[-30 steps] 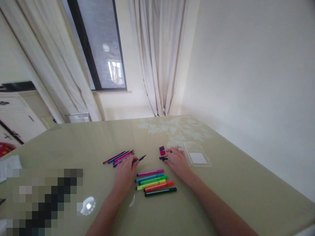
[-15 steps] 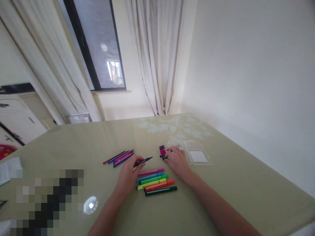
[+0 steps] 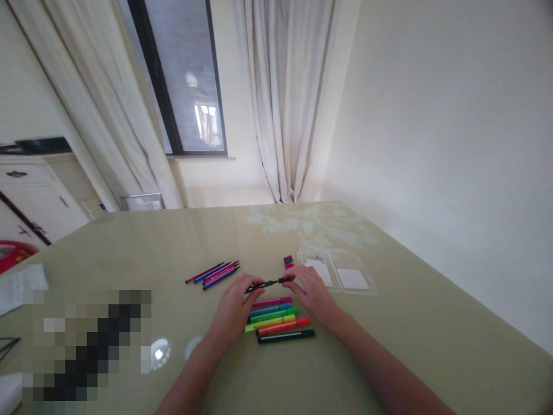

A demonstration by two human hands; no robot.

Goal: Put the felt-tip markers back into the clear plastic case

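Note:
My left hand (image 3: pixel 233 302) pinches a black marker pen (image 3: pixel 261 285), its tip pointing right. Between the thumb and fingers of my right hand (image 3: pixel 314 295) is a small black cap (image 3: pixel 285 280), held at the pen's tip; whether the two touch I cannot tell. Just below lies a row of several capped markers, among them a green one (image 3: pixel 276 315), a red one (image 3: pixel 283 327) and a dark green one (image 3: pixel 286 336). Uncapped markers (image 3: pixel 220 275) lie in a bunch left of my hands. Loose red and blue caps (image 3: pixel 288 261) sit beyond my right fingers, which partly hide them.
An opened clear plastic case (image 3: pixel 367 282) with white card inside lies right of my right hand. The glossy table (image 3: pixel 129 248) runs back to the curtain (image 3: pixel 285 104) and right to the wall. White paper (image 3: pixel 21 285) lies at the far left. A blurred patch covers the lower left.
My right hand has picked up the black cap from beside the other caps and brought it to the marker's tip. The view has shifted slightly.

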